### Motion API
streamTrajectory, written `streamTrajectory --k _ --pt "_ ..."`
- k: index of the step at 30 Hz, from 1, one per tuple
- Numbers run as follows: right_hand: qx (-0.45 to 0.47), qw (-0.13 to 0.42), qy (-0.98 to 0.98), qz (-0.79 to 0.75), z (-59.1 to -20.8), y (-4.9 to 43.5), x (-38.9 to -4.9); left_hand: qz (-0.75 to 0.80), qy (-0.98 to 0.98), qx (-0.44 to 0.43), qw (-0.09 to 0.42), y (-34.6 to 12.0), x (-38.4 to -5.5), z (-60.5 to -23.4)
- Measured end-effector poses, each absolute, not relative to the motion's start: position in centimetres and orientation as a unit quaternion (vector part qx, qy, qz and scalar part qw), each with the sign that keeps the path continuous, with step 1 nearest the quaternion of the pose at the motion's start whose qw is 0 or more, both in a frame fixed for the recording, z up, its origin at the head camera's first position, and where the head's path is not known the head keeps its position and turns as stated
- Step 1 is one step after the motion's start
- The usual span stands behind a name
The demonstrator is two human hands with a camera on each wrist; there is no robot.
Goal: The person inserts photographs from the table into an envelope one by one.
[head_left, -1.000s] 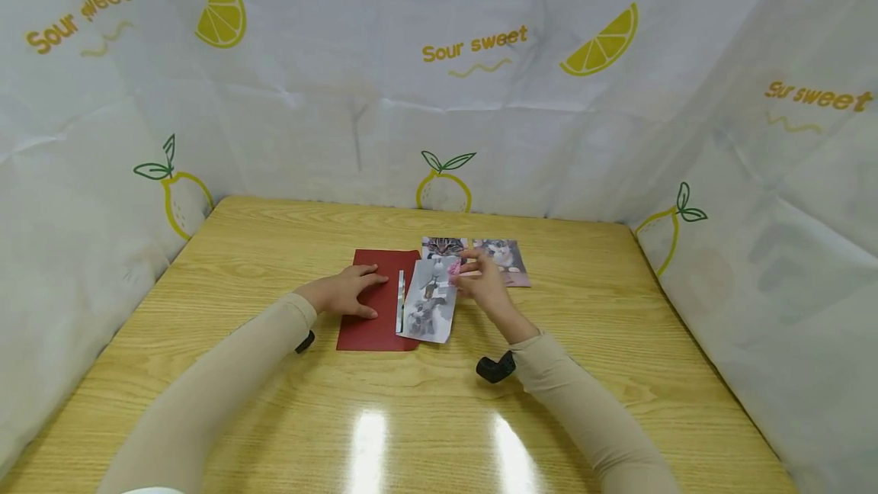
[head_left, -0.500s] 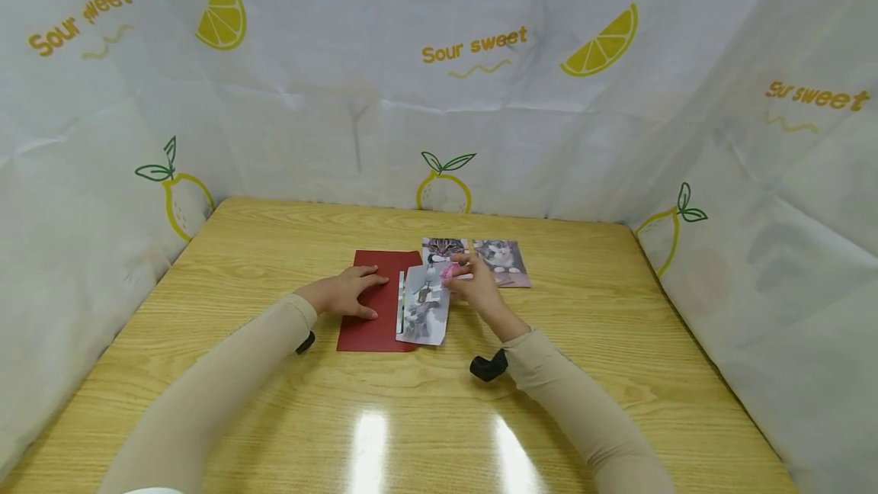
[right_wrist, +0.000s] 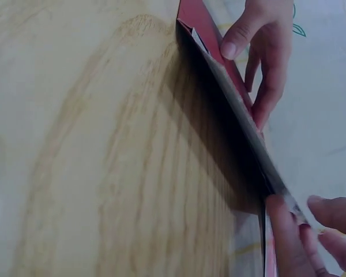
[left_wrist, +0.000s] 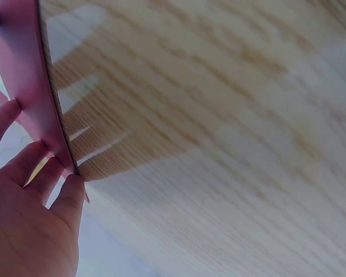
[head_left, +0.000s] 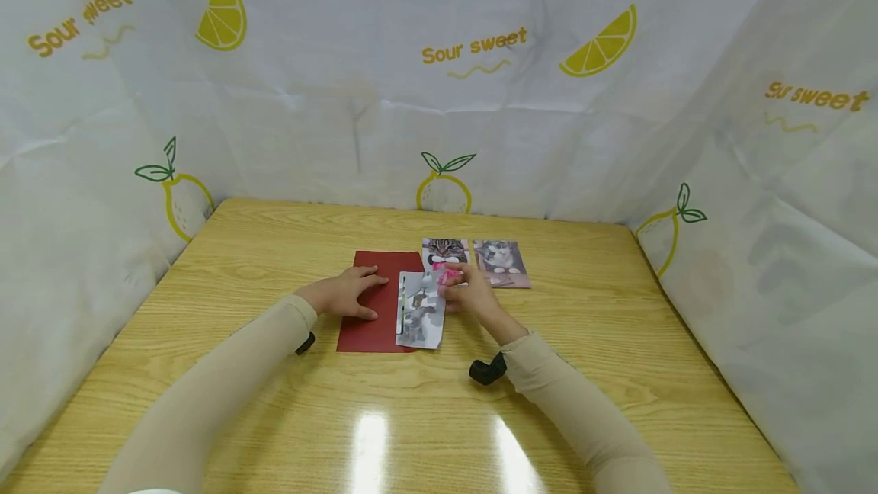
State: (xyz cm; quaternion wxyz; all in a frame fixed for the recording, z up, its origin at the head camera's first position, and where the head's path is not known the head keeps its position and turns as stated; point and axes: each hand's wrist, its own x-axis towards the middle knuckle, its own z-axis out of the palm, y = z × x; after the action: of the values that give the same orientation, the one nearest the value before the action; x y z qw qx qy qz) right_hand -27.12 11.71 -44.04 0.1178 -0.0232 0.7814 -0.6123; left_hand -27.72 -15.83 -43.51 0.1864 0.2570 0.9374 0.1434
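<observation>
A red paper folder [head_left: 370, 334] lies on the table, with my left hand [head_left: 348, 296] resting on it, fingers spread. In the left wrist view, fingertips touch the red sheet [left_wrist: 29, 63] near its edge. A cat photo print [head_left: 420, 319] in grey and white overlaps the folder's right side. My right hand [head_left: 476, 296] pinches that print by its right edge, near the pink top corner. From the right wrist view, the print [right_wrist: 237, 98] tilts up off the table beside the red folder, and the left thumb [right_wrist: 230, 49] touches the red.
Behind the right hand lie a tabby cat photo [head_left: 442, 248] and another cat photo [head_left: 504, 256]. Both are on the wooden table [head_left: 309, 418]. White cloth [head_left: 309, 120] with lemon prints surrounds the table on the back and sides.
The right hand has moved slightly left and the print has shifted left and a little toward me over the folder. More of the photos behind shows. The left hand has stayed put.
</observation>
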Motion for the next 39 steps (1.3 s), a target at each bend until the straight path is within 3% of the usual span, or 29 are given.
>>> streamTrajectory --k 9,39 --pt "-0.024 0.186 0.773 -0.606 -43.4 11.9 -26.6 0.143 0.938 0.254 0.185 -16.0 -27.6 -43.2" --pt "-0.028 0.168 0.763 -0.624 -43.8 9.0 -27.0 0.148 0.937 0.252 0.192 -15.9 -27.8 -43.4"
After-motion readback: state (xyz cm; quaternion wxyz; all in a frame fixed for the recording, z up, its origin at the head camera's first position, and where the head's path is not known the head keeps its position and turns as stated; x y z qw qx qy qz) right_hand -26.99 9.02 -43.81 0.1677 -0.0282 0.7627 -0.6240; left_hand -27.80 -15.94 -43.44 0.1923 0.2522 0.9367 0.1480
